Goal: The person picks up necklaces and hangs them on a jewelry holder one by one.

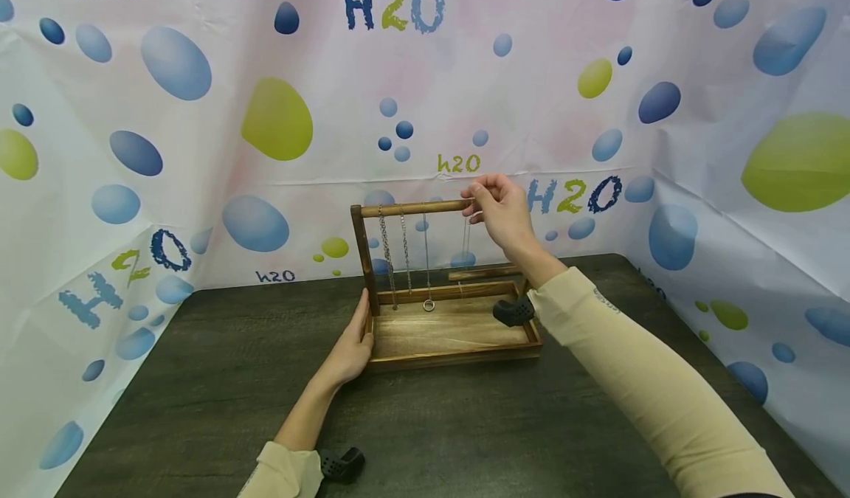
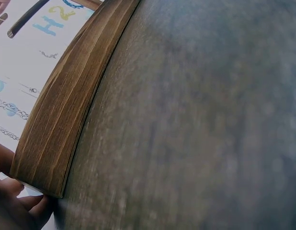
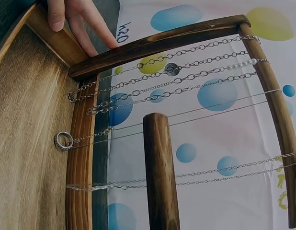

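Observation:
A wooden jewelry stand (image 1: 454, 352) stands on the table, a shallow tray with a frame over it. My left hand (image 1: 350, 349) holds its left side, thumb at the tray's rim and fingers along the outside near the upright (image 1: 364, 262). My right hand (image 1: 503, 214) is at the right part of the top bar (image 1: 425, 207), its thumb and fingertips pinching a thin chain necklace (image 1: 465, 243) that hangs there. Left of it hang a fine chain with a ring pendant (image 3: 63, 141) and several thicker chains (image 3: 186, 62), one with small white beads.
A short lower rod (image 3: 160, 177) with a free end juts out from the stand's right side. Behind the dark table (image 1: 425, 424) rises a white printed backdrop (image 1: 438, 77). Black wrist devices (image 1: 341, 465) sit at both sleeves.

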Tool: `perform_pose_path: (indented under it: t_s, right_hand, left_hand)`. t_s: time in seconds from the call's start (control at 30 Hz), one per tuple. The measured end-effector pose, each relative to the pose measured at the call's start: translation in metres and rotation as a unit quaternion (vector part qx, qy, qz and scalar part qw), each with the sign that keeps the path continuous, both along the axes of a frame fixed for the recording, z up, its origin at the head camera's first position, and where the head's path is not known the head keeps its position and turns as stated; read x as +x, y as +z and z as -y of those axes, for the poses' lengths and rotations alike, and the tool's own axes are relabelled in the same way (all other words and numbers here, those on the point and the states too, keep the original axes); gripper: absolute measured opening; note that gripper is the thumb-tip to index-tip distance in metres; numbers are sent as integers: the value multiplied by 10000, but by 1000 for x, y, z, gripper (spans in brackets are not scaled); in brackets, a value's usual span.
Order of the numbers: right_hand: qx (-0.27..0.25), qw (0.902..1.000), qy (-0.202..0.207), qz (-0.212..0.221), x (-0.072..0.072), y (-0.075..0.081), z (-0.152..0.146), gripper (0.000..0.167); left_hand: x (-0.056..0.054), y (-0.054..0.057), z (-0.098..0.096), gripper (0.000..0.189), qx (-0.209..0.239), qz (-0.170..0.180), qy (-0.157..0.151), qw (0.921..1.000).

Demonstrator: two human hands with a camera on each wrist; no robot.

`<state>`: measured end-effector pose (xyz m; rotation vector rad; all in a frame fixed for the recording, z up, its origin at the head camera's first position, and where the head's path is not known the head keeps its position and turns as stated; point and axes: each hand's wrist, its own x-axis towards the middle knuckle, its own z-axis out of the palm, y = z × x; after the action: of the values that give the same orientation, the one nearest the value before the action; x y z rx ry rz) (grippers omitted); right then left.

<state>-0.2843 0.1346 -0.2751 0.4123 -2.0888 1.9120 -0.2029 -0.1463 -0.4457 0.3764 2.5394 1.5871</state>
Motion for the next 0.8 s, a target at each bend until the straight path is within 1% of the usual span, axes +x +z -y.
perform_pose_path:
  t_s: [0.13,0.37,0.5,0.7,0.8]
  right_hand:
    - [-30,10000,-25,-5,-1,-1,-2,29]
    - [-63,9999,-120,48,-4,-3,-7,25]
    - [-62,9999,-142,46,-4,-3,-9,29]
    - [-53,9998,-173,54,-5,-4,-13,27]
    - [-56,9996,-259,102,-5,-5,-15,26]
  left_hand:
    - [0,1,0,84,-4,20,15,10000]
    - [-1,-1,1,83,-19,28,9,10000]
    - [-2,-1,1,82,-3,28,14,10000]
    - [-2,-1,0,83,-1,19,-2,10000]
    - [-2,-1,0,83,-18,24,3,10000]
